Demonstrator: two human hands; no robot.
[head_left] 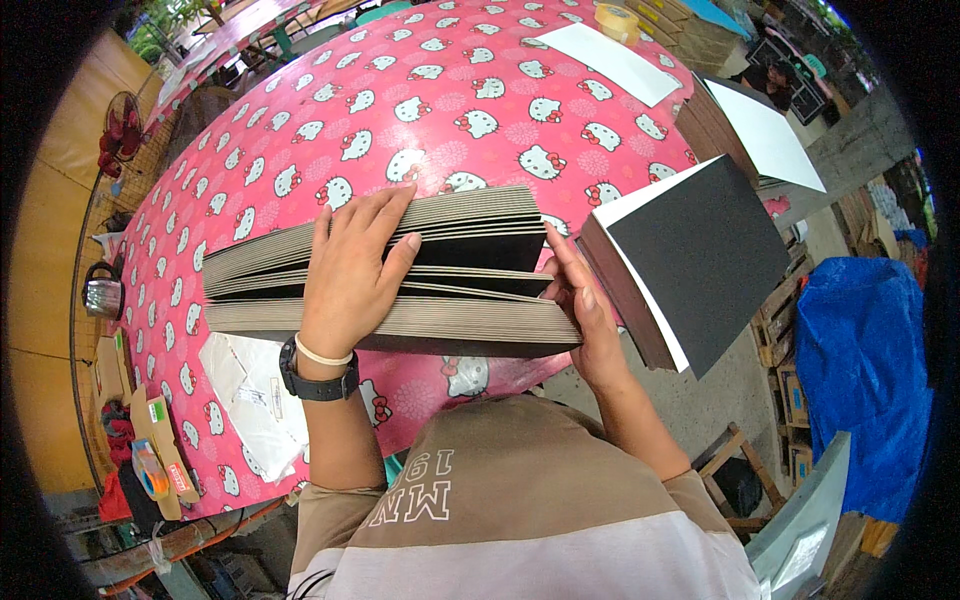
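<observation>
A thick stack of black boards with grey edges (480, 321) lies before me at the near edge of the table, its edges facing up. A dark gap splits it into a far and a near bundle, and a few boards slant between them. My left hand (350, 265) lies across the edges with its fingers spread, their tips reaching the far bundle. At the right end, my right hand (583, 315) grips the stack, some fingertips partly hidden in the gap. Beside it, to the right, sits another stack with a black top board (705, 255) and white sheet below.
A pink patterned tablecloth (400, 110) covers the table. White sheets (610, 62) and a tape roll (616, 22) lie at the far right, near another white-topped stack (765, 130). White wrapping (255, 390) and a kettle (102, 292) are left. A blue tarp (865, 350) hangs right.
</observation>
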